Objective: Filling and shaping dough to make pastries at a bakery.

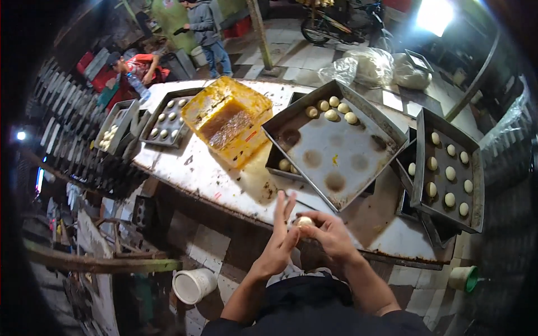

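Observation:
In front of me, at the table's near edge, a pale dough ball (pixel 304 222) sits between my two hands. My right hand (pixel 334 235) has its thumb and fingers curled round the ball. My left hand (pixel 277 241) is held upright beside it, its fingers stretched out and its thumb close to the ball; whether it touches is hard to tell. Just beyond is a large metal baking tray (pixel 336 147), tilted on other trays, with several dough balls (pixel 331 115) grouped at its far corner. A yellow plastic tub (pixel 227 120) with a brownish filling stands left of that tray.
More trays of spaced dough balls stand at the right (pixel 448 173) and far left (pixel 166 120) of the white table (pixel 196 176). Buckets (pixel 194 285) are on the floor. A person in red (pixel 147 68) bends at the far left; another stands behind. Plastic bags (pixel 372 67) lie beyond the table.

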`<control>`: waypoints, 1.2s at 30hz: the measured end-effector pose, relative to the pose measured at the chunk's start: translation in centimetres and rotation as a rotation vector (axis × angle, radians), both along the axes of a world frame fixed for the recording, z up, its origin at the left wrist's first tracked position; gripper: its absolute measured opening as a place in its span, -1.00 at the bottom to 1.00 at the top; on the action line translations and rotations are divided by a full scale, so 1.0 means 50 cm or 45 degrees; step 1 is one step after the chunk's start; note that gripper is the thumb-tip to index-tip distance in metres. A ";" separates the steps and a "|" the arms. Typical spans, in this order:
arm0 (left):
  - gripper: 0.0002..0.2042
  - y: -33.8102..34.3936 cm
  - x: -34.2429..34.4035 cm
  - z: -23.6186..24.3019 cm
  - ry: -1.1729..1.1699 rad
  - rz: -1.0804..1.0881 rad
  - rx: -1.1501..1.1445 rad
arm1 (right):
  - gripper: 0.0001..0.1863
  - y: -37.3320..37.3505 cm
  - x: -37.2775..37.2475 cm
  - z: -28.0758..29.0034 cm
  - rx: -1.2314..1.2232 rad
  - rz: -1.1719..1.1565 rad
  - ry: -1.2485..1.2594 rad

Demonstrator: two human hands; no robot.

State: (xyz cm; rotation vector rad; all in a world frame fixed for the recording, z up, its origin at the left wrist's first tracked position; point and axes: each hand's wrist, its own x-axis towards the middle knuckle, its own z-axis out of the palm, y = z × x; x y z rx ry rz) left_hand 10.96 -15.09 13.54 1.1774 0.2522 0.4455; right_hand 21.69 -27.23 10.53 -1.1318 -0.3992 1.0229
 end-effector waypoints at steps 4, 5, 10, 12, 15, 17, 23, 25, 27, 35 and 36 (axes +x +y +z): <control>-0.34 0.194 0.027 -0.038 0.241 -0.112 0.624 | -0.58 0.174 0.197 -0.024 -0.351 -0.632 -1.711; -0.39 0.239 0.039 -0.062 0.232 -0.144 0.539 | -0.58 0.190 0.238 -0.052 -0.395 -0.649 -1.735; -0.53 0.468 0.034 -0.105 0.360 -0.258 0.315 | -0.76 0.271 0.399 -0.134 -0.815 -0.324 -1.554; -0.57 0.533 0.017 -0.128 0.479 -0.199 0.154 | -0.76 0.319 0.492 -0.134 -1.076 -0.606 -1.165; -0.63 0.572 0.017 -0.153 0.445 -0.125 0.151 | -0.67 0.342 0.652 -0.188 -1.361 -0.776 -1.196; -0.65 0.562 0.040 -0.143 0.461 -0.189 0.100 | -0.59 0.304 0.729 -0.268 -1.745 -1.020 -1.459; -0.64 0.451 0.008 -0.157 0.448 -0.280 0.006 | -0.65 0.359 0.444 -0.118 -0.719 -0.596 -1.153; -0.61 0.378 0.019 -0.154 0.341 -0.361 -0.067 | -0.70 0.298 0.283 -0.068 -0.490 -0.486 -1.059; -0.61 0.290 0.032 -0.148 0.258 -0.379 -0.333 | -0.71 0.234 0.134 -0.052 -0.436 -0.418 -1.100; -0.69 0.086 -0.089 -0.190 0.335 0.179 -0.689 | -0.55 -0.004 -0.142 -0.019 -0.136 -0.011 -1.255; -0.65 0.070 -0.117 -0.204 0.286 0.217 -0.739 | -0.62 -0.023 -0.156 -0.002 -0.100 -0.056 -1.120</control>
